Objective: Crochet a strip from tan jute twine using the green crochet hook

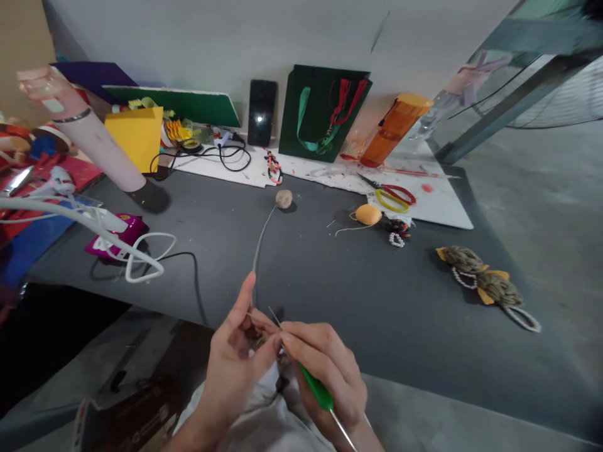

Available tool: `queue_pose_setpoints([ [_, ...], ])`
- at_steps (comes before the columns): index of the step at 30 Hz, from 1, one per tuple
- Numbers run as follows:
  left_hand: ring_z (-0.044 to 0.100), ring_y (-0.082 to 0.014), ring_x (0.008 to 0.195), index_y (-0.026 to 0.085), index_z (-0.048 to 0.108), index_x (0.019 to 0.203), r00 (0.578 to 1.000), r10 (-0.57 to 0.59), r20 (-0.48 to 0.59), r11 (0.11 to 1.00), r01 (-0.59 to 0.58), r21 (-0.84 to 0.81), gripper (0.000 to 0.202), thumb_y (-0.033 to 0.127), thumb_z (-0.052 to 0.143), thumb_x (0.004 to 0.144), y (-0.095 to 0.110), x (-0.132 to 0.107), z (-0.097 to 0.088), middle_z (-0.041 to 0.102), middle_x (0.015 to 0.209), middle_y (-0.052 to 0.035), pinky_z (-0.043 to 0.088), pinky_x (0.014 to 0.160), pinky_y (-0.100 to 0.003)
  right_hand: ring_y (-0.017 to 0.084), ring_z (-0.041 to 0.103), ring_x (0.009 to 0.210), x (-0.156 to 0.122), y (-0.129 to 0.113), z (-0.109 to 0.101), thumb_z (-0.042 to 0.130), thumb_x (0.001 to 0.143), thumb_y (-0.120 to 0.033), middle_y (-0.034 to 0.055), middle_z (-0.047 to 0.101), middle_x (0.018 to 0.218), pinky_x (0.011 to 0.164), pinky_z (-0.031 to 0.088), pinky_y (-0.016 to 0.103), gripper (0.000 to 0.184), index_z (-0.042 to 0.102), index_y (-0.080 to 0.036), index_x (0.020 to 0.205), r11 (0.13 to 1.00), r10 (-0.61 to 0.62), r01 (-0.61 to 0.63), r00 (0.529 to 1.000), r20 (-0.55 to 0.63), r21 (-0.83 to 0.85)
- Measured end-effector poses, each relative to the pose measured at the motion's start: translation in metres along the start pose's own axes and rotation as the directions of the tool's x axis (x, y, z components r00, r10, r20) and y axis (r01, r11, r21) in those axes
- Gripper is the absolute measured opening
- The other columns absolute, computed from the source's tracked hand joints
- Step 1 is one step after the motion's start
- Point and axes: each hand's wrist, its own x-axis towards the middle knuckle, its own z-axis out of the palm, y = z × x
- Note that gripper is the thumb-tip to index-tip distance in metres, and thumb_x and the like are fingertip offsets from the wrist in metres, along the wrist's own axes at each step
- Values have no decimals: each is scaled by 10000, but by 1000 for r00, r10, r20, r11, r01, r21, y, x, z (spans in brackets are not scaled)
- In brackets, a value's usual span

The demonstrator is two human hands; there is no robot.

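My right hand (327,361) grips a crochet hook (316,388) with a green handle, its thin metal tip pointing up and away between my hands. My left hand (238,351) pinches a small piece of grey-brown crochet (258,341), mostly hidden by the fingers. Grey yarn (260,242) runs over the raised left index finger to a small ball of yarn (283,199) farther back on the dark table. Both hands are close together at the table's near edge, the right fingertips touching the left thumb.
Right of the yarn ball lie an orange-yellow yarn ball (368,215), scissors (389,193) and braided crochet pieces (485,276). A green gift bag (320,116), phone (262,113) and orange bottle (396,129) stand behind. On the left are a pink tumbler (101,141) and white cable (94,216).
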Motion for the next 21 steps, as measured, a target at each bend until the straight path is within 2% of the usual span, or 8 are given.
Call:
queue_pose_setpoints([
  [3,504,-74,583,236,605,1404,933,-309,184,912,345,-221,819,259,909,644,6,6,-1,600,670,46,434,588,-197,230,759,846,1,2,3,642,880,-37,83,792,1047,652,633,354,465,670,-274,1279,997,9,-4,998,-59,82],
  [5,452,-51,549,235,677,1325,895,-377,239,861,434,-265,750,250,924,617,9,10,-2,577,663,51,376,546,-185,236,767,885,-1,1,4,621,896,-40,77,797,1056,678,642,361,440,667,-280,1262,987,62,-50,995,-75,154],
  [9,422,-53,549,269,726,1254,907,-357,222,874,409,-263,649,233,911,633,10,13,-4,531,622,63,327,534,-188,224,769,808,-7,-6,5,556,970,-133,83,803,1021,681,647,355,283,682,-274,1180,939,283,-245,950,-134,241],
  [12,422,-53,553,280,749,1216,908,-344,239,889,397,-229,601,228,901,636,11,14,-7,533,624,57,313,533,-187,174,729,636,-6,-9,4,552,1000,-226,75,794,908,550,609,271,156,690,-255,1067,851,486,-417,856,-175,321],
  [15,426,-48,556,264,776,1168,909,-323,262,900,381,-213,548,236,893,633,13,13,-8,540,628,53,340,561,-179,155,687,507,3,-10,4,564,1007,-339,38,776,763,436,551,235,115,645,-260,988,626,668,-520,742,-55,581],
  [18,460,-55,574,253,790,1138,914,-292,282,913,354,-202,516,235,887,632,13,11,-6,556,637,46,384,604,-185,143,618,389,12,-9,7,633,954,-447,-2,726,610,325,457,206,198,628,-252,919,376,750,-564,651,116,736],
  [19,486,-64,586,260,787,1145,915,-282,289,918,345,-197,522,229,884,633,12,10,-5,562,645,45,402,619,-195,135,598,365,14,-10,9,666,927,-468,-13,708,577,301,422,190,229,625,-246,887,329,768,-572,625,139,751],
  [21,540,-89,626,282,768,1184,924,-256,284,932,314,-182,550,216,873,648,9,7,-3,578,672,39,444,658,-225,121,594,364,15,-11,15,727,873,-485,-9,712,580,285,378,161,278,622,-231,829,322,784,-559,609,116,764],
])
